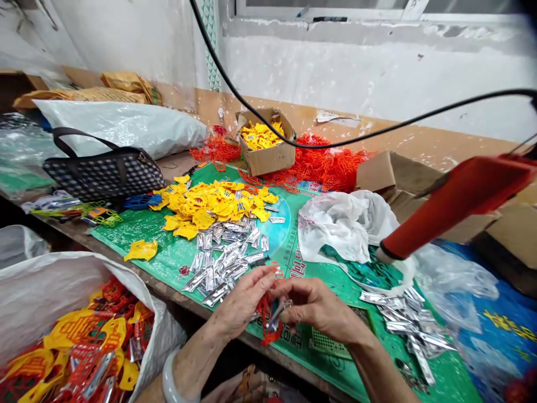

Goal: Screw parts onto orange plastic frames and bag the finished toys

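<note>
Red lattice ornament (268,319) held between both hands just above the near edge of the green mat (168,254). Left hand (243,299): fingers curled and pinched on the upper left part of the ornament, thumb and forefinger meeting at its top. Right hand (316,308): fingers closed on a small silver foil packet (280,311), pressed against the ornament's right side; the two hands nearly touch. Loose silver packets (222,263) lie on the mat just beyond the left hand, with a heap of yellow cut-outs (213,204) behind them. A second scatter of silver packets (409,322) lies to the right of the right hand. Cardboard box (266,143) of yellow pieces stands at the far side, red lattice pieces (323,162) piled beside it. White sack (62,285) at lower left holds mixed red and yellow ornaments. Red-handled tool (453,201) hangs at right above a crumpled white plastic bag (344,224)
</note>
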Motion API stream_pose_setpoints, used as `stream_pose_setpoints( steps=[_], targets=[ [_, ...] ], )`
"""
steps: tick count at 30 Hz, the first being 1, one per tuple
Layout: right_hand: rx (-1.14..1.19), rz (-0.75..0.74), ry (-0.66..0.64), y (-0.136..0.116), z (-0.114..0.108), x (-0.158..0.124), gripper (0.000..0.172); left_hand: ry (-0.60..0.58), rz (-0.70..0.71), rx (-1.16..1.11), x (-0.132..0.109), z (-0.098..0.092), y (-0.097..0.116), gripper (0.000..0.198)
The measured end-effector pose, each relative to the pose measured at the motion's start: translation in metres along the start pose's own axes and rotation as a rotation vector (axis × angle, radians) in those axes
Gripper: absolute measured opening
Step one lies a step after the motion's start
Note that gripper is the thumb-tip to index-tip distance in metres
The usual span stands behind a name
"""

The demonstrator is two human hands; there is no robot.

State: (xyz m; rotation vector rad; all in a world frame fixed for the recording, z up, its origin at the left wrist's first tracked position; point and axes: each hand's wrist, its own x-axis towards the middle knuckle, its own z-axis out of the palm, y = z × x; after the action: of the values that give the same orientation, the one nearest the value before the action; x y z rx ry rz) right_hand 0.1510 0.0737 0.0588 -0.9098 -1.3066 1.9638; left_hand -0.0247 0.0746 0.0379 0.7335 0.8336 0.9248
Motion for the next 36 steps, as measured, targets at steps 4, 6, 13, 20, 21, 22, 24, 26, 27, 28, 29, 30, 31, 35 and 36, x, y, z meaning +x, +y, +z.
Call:
stream_pose_setpoints(
  steps=[4,6,13,20,21,22,24,26,27,28,29,30,31,35,36],
  targets=[
    [0.094,-0.070,0.116,0.007,-0.001,0.005,0.031,-0.154,-0.041,-0.091,-0.009,0.002,0.008,0.036],
    [0.095,-0.057,0.143,0.011,-0.006,0.005,0.029,-0.231,-0.039,-0.057,-0.012,-0.002,0.005,0.040],
    [-0.174,-0.175,0.208,0.019,-0.007,0.000,0.018,-0.134,0.074,0.213,-0.006,-0.007,-0.009,0.031],
    [-0.396,-0.314,0.303,0.024,-0.004,-0.002,0.011,-0.112,0.096,0.405,-0.008,-0.001,0.000,0.042],
    [-0.343,-0.310,0.281,0.025,-0.006,-0.003,0.010,-0.100,0.071,0.362,-0.009,-0.001,0.000,0.049],
    [-0.271,-0.301,0.252,0.027,-0.008,-0.005,0.009,-0.099,0.043,0.305,-0.010,-0.001,-0.002,0.054],
    [-0.115,-0.273,0.199,0.030,-0.012,-0.008,0.008,-0.123,-0.005,0.186,-0.012,-0.002,-0.005,0.053],
    [-0.026,-0.251,0.169,0.032,-0.014,-0.010,0.007,-0.125,-0.020,0.125,-0.012,-0.003,-0.008,0.038],
    [-0.022,-0.251,0.158,0.032,-0.015,-0.012,0.007,-0.109,-0.020,0.123,-0.012,-0.003,-0.009,0.032],
    [-0.038,-0.255,0.146,0.032,-0.016,-0.013,0.006,-0.089,-0.019,0.136,-0.012,-0.003,-0.010,0.028],
    [-0.065,-0.258,0.135,0.032,-0.017,-0.014,0.006,-0.072,-0.019,0.158,-0.011,-0.002,-0.010,0.025],
    [-0.093,-0.259,0.125,0.031,-0.017,-0.015,0.007,-0.066,-0.020,0.186,-0.011,-0.001,-0.011,0.024],
    [-0.122,-0.258,0.120,0.031,-0.018,-0.016,0.008,-0.068,-0.017,0.218,-0.011,0.000,-0.010,0.022],
    [-0.192,-0.269,0.158,0.030,-0.022,-0.021,0.010,-0.102,0.076,0.375,-0.013,0.006,-0.008,0.020],
    [-0.190,-0.281,0.177,0.031,-0.023,-0.023,0.010,-0.110,0.108,0.423,-0.014,0.007,-0.007,0.022]
  ],
)
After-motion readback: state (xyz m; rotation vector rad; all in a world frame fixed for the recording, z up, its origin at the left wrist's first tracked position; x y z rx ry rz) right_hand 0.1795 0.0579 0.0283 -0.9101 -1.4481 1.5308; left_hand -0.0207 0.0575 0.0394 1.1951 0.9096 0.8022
